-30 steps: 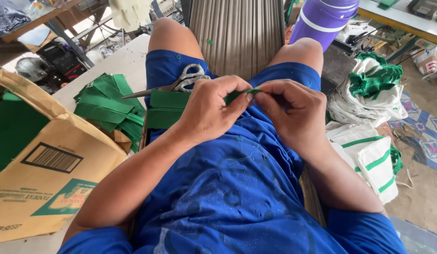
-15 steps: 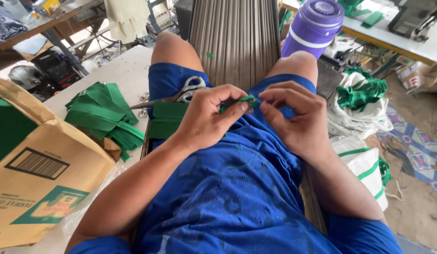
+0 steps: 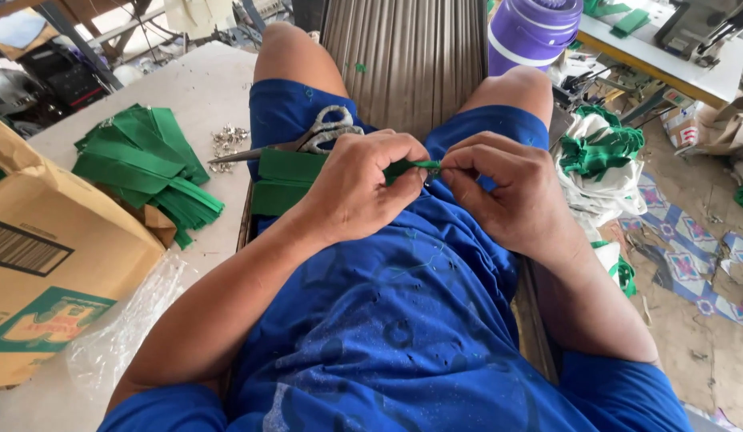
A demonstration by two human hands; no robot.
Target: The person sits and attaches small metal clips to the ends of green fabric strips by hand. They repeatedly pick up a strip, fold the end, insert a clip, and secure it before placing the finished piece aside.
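Observation:
Over my lap, my left hand [image 3: 363, 188] and my right hand [image 3: 507, 192] pinch the two ends of a narrow green fabric strip [image 3: 415, 167] between thumbs and fingertips. A folded stack of green strips [image 3: 279, 180] lies on my left thigh under the left wrist. Scissors [image 3: 319, 136] with grey handles rest on that thigh just beyond the stack, blades pointing left. I wear blue shorts and a blue shirt.
A pile of green strips [image 3: 147, 164] and small metal pieces [image 3: 227, 144] lie on the white table [image 3: 179, 80] at left, beside a cardboard box [image 3: 43, 256] and clear plastic. A ribbed metal panel [image 3: 403, 48] runs ahead, a purple jug [image 3: 535, 32] stands beyond my right knee, and white-green bags [image 3: 603, 168] lie at right.
Both hands stay on the green strip, shifting slightly as the fingers work it. The view has tilted down a little, so the box shows less.

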